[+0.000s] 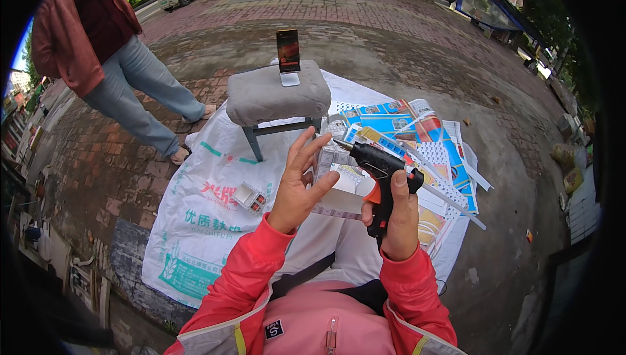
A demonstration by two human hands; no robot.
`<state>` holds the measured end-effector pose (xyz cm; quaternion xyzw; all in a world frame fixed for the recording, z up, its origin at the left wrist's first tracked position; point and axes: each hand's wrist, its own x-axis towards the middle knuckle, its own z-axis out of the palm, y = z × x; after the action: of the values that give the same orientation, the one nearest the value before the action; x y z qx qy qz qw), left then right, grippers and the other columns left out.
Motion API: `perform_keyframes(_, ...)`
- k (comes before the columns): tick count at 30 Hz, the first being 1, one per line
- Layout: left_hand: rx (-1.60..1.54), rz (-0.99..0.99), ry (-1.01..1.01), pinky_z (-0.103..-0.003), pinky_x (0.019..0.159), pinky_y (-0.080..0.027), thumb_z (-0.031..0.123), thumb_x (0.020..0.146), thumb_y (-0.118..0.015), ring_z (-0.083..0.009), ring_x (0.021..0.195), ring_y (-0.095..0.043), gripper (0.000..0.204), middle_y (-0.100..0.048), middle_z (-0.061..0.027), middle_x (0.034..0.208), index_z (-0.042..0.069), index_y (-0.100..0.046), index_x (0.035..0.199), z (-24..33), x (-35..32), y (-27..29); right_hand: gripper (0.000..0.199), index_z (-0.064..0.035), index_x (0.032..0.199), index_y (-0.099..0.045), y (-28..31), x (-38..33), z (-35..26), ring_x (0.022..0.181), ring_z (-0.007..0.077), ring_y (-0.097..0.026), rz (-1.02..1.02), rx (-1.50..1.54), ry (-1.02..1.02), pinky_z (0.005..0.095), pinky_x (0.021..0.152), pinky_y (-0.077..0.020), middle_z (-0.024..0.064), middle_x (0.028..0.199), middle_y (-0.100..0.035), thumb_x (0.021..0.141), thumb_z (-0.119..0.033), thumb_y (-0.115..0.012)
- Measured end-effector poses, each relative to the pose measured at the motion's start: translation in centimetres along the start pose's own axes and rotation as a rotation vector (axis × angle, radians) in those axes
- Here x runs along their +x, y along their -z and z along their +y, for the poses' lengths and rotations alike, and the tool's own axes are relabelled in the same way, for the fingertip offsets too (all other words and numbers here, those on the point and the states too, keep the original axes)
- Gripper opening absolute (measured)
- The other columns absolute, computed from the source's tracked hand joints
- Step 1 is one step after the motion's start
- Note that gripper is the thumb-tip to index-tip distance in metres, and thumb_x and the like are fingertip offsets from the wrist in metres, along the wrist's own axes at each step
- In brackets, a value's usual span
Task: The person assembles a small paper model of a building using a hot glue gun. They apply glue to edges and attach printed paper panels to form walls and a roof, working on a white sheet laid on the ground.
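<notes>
My right hand (401, 221) is wrapped round the handle of a black hot glue gun (375, 159) with an orange trigger. Its nozzle points up and left, toward the fingertips of my left hand (303, 176). Those fingers are spread, and nothing shows in their grip. A pale paper model (336, 210) with a patterned edge lies below and behind both hands; they hide much of it. Whether my left thumb touches it I cannot tell. Left of my left wrist, a small white paper box (249, 197) with red details rests on the white woven sheet (195, 189).
Printed blue and white card sheets (391, 123) and cut strips (450, 202) are piled at the right. Ahead, a phone (288, 52) stands upright on a grey padded stool (277, 97). A person (114, 55) in a red jacket stands at the far left on brick paving (124, 153).
</notes>
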<state>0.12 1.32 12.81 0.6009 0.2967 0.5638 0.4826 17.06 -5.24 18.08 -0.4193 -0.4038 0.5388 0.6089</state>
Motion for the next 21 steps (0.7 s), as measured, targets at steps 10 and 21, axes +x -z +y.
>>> perform_keyframes(10, 0.245, -0.001, -0.094, -0.035, 0.088, -0.046, 0.013, 0.076, -0.071, -0.0247, 0.112, -0.051, 0.06, -0.022, -0.0153, 0.15, 0.014, -0.048, 0.131, 0.5, 0.1, -0.2, 0.064, 0.0026, 0.113, -0.058, 0.2, 0.2, -0.5, 0.053, 0.0132, -0.06, -0.027, 0.01, 0.015, 0.0241, 0.048, -0.0472, 0.0102, 0.069, -0.063, 0.096, -0.058, -0.047)
perform_keyframes(21, 0.303, 0.028, -0.243, -0.033, 0.085, -0.048, 0.013, 0.082, -0.063, -0.0257, 0.119, -0.048, 0.049, -0.022, -0.0152, 0.148, 0.011, -0.048, 0.13, 1.0, 0.1, 0.7, 0.047, 0.0015, 0.107, -0.063, 1.2, -1.1, -0.3, 0.053, 0.0052, -0.048, -0.155, -0.278, 0.15, 0.0206, 0.048, -0.0372, 0.0029, 0.079, -0.062, 0.096, -0.044, -0.058)
